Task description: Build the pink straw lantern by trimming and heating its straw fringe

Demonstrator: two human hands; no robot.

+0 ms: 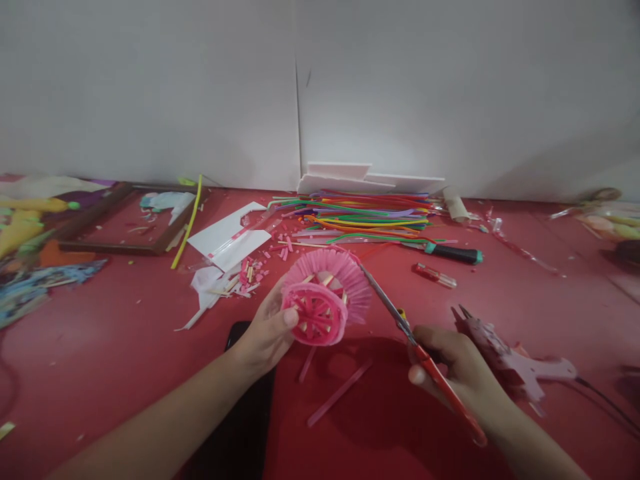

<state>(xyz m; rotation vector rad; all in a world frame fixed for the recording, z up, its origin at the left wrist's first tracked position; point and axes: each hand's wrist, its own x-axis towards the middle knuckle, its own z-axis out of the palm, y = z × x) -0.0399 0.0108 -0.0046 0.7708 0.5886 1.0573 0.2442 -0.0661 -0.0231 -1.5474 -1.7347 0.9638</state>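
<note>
A pink round craft piece (320,313), with a spoked disc in front and a pleated pink ring (353,283) behind it, is held up over the table. My left hand (267,330) grips its left side, thumb on the disc's edge. Closed around red-handled scissors (433,373) is my right hand (457,367). The scissors' metal blades point up and left, their tips close to the ring's upper right edge; whether they touch it is unclear. Two pink strips, one of them longer (340,393), lie on the red table (165,360) below.
Coloured pipe cleaners (370,217) lie at the back centre, near a black-handled tool (455,253). A pink glue gun (520,363) rests at right. A dark flat object (240,427) lies under my left arm. A brown frame (130,220) and pink scraps (247,277) are at left.
</note>
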